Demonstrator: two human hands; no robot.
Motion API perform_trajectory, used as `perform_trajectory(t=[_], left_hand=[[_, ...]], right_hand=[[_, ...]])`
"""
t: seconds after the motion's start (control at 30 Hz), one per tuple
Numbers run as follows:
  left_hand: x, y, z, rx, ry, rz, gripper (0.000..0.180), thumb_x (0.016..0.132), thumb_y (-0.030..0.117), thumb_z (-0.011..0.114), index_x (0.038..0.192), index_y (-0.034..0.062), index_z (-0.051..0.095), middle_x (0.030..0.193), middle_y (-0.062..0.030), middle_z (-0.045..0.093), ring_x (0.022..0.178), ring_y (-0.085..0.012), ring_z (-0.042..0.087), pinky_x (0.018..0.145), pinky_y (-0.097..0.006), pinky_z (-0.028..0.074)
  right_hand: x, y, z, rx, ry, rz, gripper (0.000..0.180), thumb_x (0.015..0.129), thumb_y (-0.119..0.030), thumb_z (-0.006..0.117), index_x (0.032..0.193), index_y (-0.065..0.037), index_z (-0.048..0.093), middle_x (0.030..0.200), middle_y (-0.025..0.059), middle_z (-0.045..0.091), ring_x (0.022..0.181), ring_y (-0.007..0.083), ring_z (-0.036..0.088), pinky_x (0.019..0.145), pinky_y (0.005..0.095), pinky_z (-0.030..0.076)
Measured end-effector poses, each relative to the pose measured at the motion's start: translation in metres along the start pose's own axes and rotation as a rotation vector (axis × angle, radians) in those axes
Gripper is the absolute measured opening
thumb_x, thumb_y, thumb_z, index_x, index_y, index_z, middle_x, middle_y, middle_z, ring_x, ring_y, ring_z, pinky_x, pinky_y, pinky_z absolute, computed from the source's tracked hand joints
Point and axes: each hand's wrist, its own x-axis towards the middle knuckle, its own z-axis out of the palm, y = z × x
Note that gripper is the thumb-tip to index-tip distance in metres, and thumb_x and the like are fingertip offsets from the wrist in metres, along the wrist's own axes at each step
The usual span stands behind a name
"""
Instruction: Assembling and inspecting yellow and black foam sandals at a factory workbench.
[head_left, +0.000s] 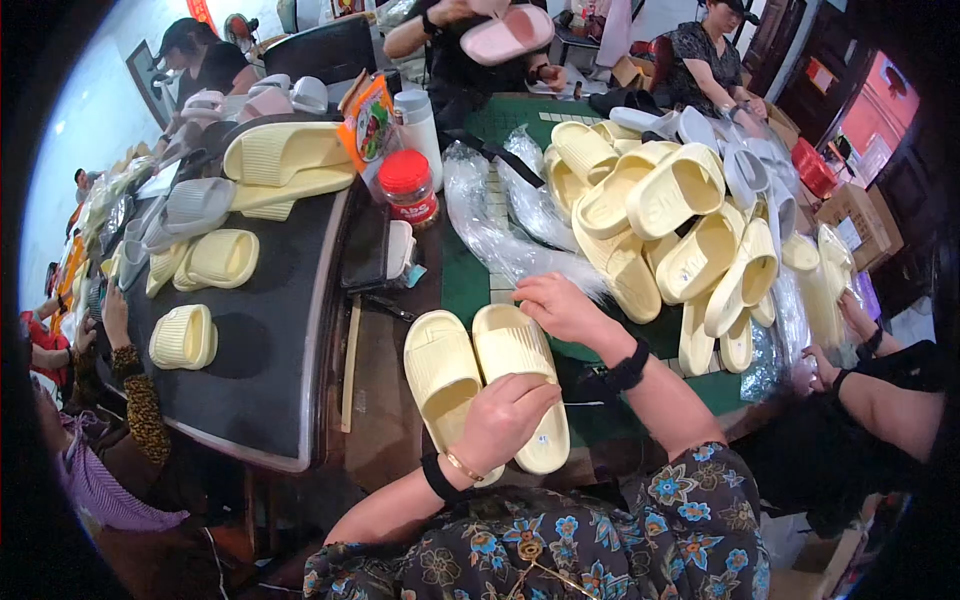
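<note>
Two pale yellow slide slippers (436, 350) lie side by side in front of me, toes pointing away. My left hand (512, 415) is over the opening of the right-hand slipper (508, 345), fingers pinched together; whatever they hold is hidden. A thin white strip (585, 403) shows just right of those fingers. My right hand (568, 312) is at the toe of the same slipper, its fingers bent and closed near the edge. What lies between its fingertips cannot be made out.
A heap of yellow slippers (675, 195) and clear plastic bags (485, 215) lie beyond my right hand. At left, a black table (260, 330) bears more slippers. A red-lidded jar (408, 188) stands near a white bottle (418, 130). A co-worker holds a pink slipper (508, 35); others sit around.
</note>
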Motion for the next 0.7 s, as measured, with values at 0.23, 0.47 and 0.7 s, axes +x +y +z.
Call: perform_trajectory(t=[0.23,0.47,0.7], left_hand=[[-0.011,0.0,-0.024,-0.159,-0.068,-0.035,0.008,0.077,0.002,0.072,0.084,0.0052,0.071,0.081,-0.0079,0.069,0.073,-0.0242,0.066,0.064,-0.035,0.053],[-0.023,0.037,-0.046,-0.575,-0.333,-0.005,0.007,0.082,0.003,0.071,0.089,0.0019,0.072,0.086,-0.0106,0.071,0.079,-0.0238,0.069,0.07,-0.032,0.054],[-0.026,0.019,-0.076,-0.414,0.089,-0.516,0.006,0.083,-0.003,0.065,0.083,-0.0039,0.071,0.084,-0.0111,0.072,0.074,-0.0171,0.068,0.069,-0.028,0.053]], right_hand=[[0.018,0.042,0.015,-0.275,-0.018,0.143,0.021,0.088,-0.025,0.06,0.103,-0.023,0.074,0.114,-0.0007,0.066,0.116,0.0259,0.052,0.096,0.0486,0.04],[0.025,0.05,0.03,-0.362,0.159,0.122,0.017,0.086,-0.021,0.063,0.1,-0.021,0.073,0.108,-0.0005,0.064,0.113,0.0241,0.052,0.095,0.0479,0.04],[-0.001,0.011,-0.015,-0.014,0.287,0.125,0.021,0.086,-0.018,0.064,0.106,-0.014,0.071,0.098,0.0064,0.067,0.091,0.0244,0.061,0.08,0.04,0.048]])
